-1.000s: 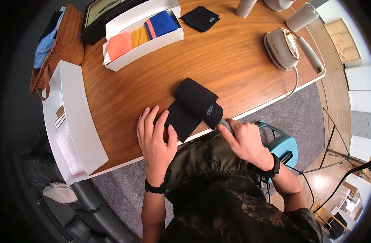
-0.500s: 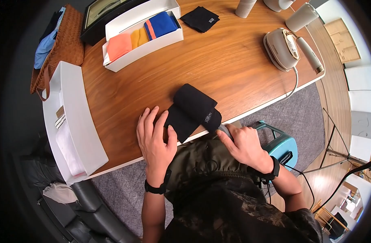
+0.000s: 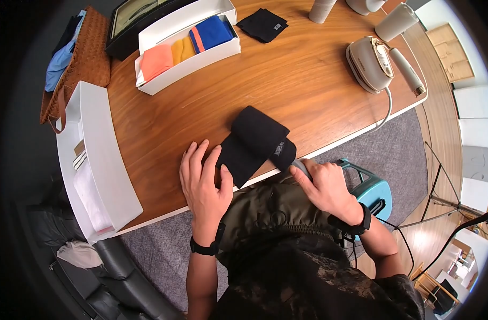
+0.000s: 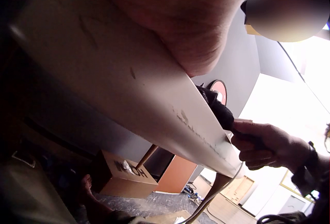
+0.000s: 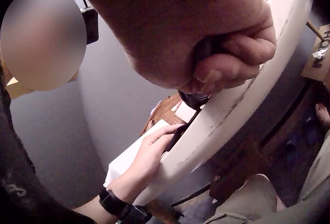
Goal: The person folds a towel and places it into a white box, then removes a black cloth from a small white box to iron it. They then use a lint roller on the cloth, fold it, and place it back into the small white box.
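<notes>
A black cloth piece (image 3: pixel 254 138) lies near the table's front edge, its upper part loosely folded over and a pale printed mark on its right end. The left hand (image 3: pixel 205 186) rests with spread fingers at the cloth's left edge, thumb and index finger touching it. At the right end, the right hand (image 3: pixel 326 186) curls round a grey handle (image 3: pixel 301 169) whose far part is hidden in the black fabric. In the right wrist view the right hand's fingers (image 5: pixel 232 69) are curled round a dark handle.
A white box (image 3: pixel 193 64) holds orange, yellow and blue folded pieces. Beside it lies a folded black cloth (image 3: pixel 262 25). A garment steamer (image 3: pixel 369 65) with a cord stands at the right. Another white box (image 3: pixel 109 160) stands at the left edge, near a woven basket (image 3: pixel 86 53).
The right hand with the handle has shifted slightly right, and the black cloth's folded upper part and right end have moved a little with it. The left hand has stayed in place.
</notes>
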`<control>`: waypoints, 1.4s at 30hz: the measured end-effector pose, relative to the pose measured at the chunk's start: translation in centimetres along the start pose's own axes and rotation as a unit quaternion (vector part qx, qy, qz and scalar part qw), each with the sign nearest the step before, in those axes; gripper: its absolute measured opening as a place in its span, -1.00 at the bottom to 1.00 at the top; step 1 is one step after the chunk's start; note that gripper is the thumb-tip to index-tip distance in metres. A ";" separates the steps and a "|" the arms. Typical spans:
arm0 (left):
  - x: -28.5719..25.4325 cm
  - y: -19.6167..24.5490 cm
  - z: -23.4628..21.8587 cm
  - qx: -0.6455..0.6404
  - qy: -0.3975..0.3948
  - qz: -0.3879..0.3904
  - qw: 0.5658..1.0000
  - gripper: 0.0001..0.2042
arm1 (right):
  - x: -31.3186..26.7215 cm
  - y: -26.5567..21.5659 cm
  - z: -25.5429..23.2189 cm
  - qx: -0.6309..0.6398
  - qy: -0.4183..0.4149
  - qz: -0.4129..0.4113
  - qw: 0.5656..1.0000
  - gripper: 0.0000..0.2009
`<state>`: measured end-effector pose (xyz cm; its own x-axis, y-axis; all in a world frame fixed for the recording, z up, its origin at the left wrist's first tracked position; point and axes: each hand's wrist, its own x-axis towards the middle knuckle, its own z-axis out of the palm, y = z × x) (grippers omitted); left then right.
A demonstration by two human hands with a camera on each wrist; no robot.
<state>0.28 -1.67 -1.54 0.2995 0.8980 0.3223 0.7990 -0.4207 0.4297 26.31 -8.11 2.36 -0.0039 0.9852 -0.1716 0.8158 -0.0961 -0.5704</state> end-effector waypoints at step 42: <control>0.0 0.0 0.0 0.001 0.006 0.000 1.000 -0.62 | -0.3 0.1 1.3 0.025 0.020 -0.021 0.999 -0.63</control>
<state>0.32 -1.66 -1.53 0.2940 0.8963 0.3319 0.7996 -0.4209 0.4284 25.65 -8.55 1.31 -0.0139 0.9932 -0.1156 0.7855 -0.0607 -0.6159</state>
